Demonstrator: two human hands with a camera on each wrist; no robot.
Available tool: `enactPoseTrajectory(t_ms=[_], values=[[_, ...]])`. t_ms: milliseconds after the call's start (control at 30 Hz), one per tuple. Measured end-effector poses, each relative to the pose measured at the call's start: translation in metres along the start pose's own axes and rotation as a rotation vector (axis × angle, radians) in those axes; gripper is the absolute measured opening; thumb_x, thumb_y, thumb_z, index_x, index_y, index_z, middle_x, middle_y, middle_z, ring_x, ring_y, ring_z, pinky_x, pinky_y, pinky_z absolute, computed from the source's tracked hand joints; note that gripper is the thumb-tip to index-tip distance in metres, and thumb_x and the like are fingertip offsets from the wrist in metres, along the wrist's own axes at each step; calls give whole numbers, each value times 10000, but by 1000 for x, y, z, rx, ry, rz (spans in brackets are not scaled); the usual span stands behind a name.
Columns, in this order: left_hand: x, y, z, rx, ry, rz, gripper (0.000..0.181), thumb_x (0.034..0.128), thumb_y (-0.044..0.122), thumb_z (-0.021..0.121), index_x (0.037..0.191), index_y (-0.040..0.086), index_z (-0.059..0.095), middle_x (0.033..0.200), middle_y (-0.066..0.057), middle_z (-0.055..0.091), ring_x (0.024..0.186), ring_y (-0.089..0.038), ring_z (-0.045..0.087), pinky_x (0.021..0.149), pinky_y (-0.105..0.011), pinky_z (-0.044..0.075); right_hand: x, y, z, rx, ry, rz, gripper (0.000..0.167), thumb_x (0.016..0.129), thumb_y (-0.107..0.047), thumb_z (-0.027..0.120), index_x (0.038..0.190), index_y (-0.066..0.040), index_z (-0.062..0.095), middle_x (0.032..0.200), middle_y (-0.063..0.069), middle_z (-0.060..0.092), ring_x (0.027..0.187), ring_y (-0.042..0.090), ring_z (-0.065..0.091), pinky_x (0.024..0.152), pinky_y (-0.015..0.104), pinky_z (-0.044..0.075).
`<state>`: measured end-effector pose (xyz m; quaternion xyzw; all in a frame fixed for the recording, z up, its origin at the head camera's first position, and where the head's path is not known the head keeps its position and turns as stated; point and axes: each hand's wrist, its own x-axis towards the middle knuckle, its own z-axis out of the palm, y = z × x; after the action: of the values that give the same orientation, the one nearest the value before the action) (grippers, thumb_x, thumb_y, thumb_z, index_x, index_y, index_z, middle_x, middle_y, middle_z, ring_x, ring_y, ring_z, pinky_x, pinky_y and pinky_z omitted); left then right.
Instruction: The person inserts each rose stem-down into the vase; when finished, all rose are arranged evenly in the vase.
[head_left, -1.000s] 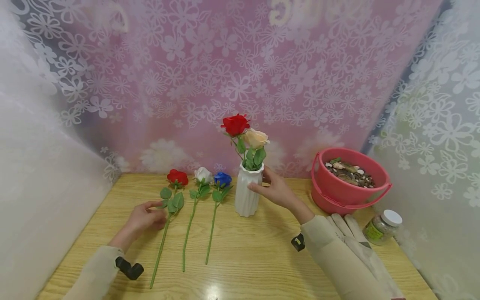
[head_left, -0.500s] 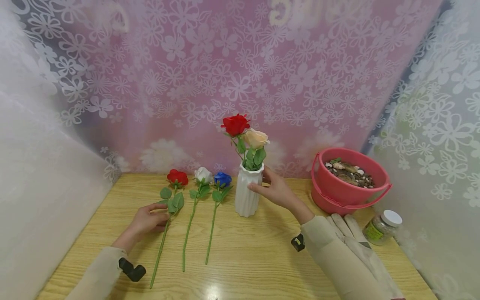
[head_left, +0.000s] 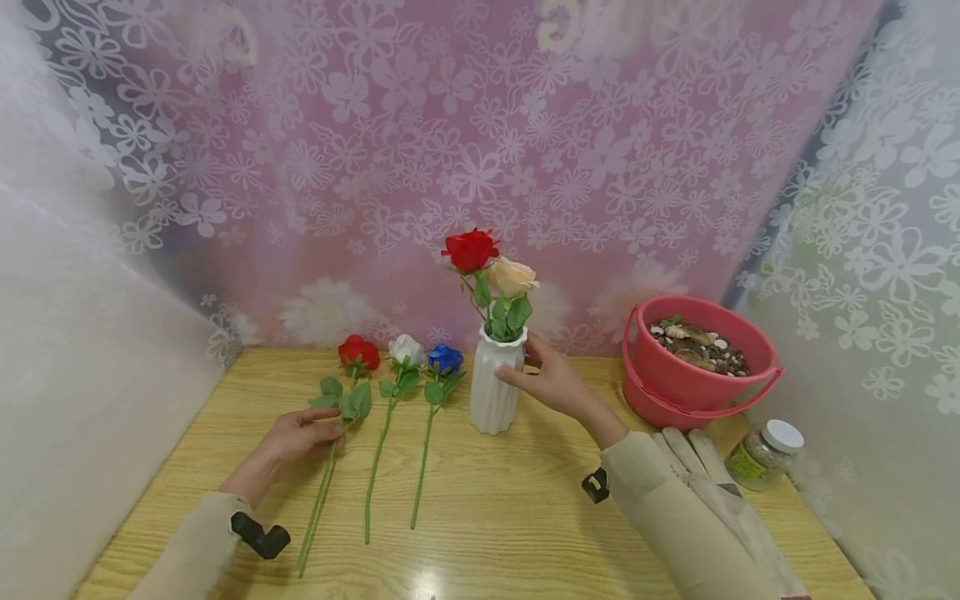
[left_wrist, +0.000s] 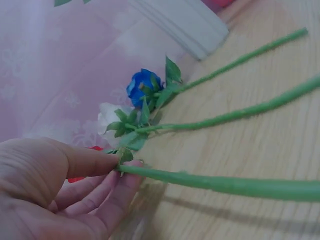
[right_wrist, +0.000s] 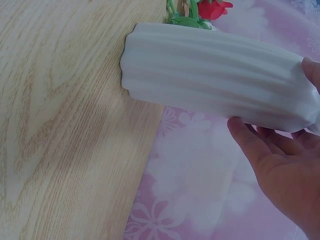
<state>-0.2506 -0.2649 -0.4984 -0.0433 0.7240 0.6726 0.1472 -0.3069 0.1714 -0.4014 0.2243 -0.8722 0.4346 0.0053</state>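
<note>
Shifted slightly toward the white vase since the earlier frame, the bloom of a loose red rose turns as a person's left hand pinches its stem between thumb and fingers, below the leaves. The rose lies farthest left of the vase, at a slant; a shadow apart from the stem suggests it is partly raised. The right hand grips the upright vase near its neck, thumb in front, other fingers partly hidden behind. Above its rim stand another red rose and a cream rose. On the counter, a blue rose lies just left of the vase, a white rose beyond it. Risks: a loose pinch could drop the stem; the trailing end, swung toward the vase, might drag its neighbors; a bump against the top-heavy vase could tip it should the right hand slacken.
</note>
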Motion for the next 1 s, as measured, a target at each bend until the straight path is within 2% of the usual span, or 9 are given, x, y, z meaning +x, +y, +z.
enactPoseTrajectory(t_ms=[67, 167, 300, 433, 533, 600, 700, 800, 1000], values=[[1, 2, -1, -31, -22, 8, 676, 1034, 85, 672, 1597, -86, 339, 1320, -198, 689, 1042, -177, 760, 933, -322, 635, 0, 1, 0, -1, 0, 4, 784, 967, -446, 767, 1628, -290, 377, 1569, 45, 544, 1388, 360, 592, 1102, 599, 530], [0, 7, 1, -69, -35, 40, 700, 1041, 88, 664, 1620, -65, 301, 1339, -166, 664, 1055, -161, 753, 977, -325, 620, 1, 1, 0, -7, -1, 0, 790, 967, -452, 765, 1631, -284, 372, 1572, 56, 542, 1390, 367, 590, 1101, 599, 531], [-2, 18, 7, -115, -23, 79, 720, 1040, 89, 669, 1635, -40, 284, 1341, -94, 644, 1050, -138, 752, 1014, -333, 606, 0, 0, -1, -9, -2, -2, 809, 969, -451, 763, 1643, -275, 352, 1574, 72, 542, 1385, 371, 593, 1089, 583, 545], [-6, 31, 15, -100, 4, 87, 726, 1046, 138, 675, 1650, 14, 291, 1538, -219, 475, 1093, -98, 728, 1036, -370, 601, -2, -2, -1, -2, -5, -8, 817, 971, -436, 764, 1649, -265, 341, 1572, 92, 545, 1379, 383, 596, 1079, 580, 553], [-10, 40, 20, -71, 17, 101, 710, 1055, 169, 666, 1652, 41, 303, 1601, -240, 393, 1091, -50, 700, 1033, -407, 604, -2, -2, -1, 7, -4, -5, 806, 972, -434, 764, 1643, -265, 351, 1565, 95, 551, 1378, 385, 595, 1081, 587, 549], [-12, 46, 23, -73, 10, 120, 708, 1061, 167, 656, 1654, 36, 292, 1541, -189, 465, 1077, -26, 690, 1032, -418, 605, -2, -1, -1, 6, -3, -2, 807, 971, -443, 763, 1642, -264, 353, 1563, 94, 553, 1376, 381, 597, 1082, 583, 550], [-15, 56, 27, -115, -2, 163, 705, 1066, 132, 639, 1651, 5, 268, 1347, -29, 600, 1041, -19, 700, 979, -375, 629, -2, 0, -1, 2, -4, 2, 815, 967, -454, 764, 1645, -268, 350, 1565, 84, 553, 1378, 368, 598, 1087, 577, 548], [-17, 67, 31, -175, -17, 215, 703, 1067, 95, 625, 1643, -16, 238, 1139, 103, 638, 1010, -28, 703, 921, -329, 646, -2, 0, -1, 3, -4, 0, 828, 967, -454, 764, 1652, -265, 339, 1573, 89, 545, 1382, 371, 595, 1094, 586, 540], [-20, 88, 39, -314, 20, 295, 526, 1044, 51, 648, 1489, 74, 369, 977, 128, 673, 978, -80, 710, 873, -325, 658, -2, -2, -1, 5, -5, 2, 809, 971, -441, 763, 1645, -268, 349, 1567, 92, 550, 1378, 377, 596, 1087, 582, 546]])
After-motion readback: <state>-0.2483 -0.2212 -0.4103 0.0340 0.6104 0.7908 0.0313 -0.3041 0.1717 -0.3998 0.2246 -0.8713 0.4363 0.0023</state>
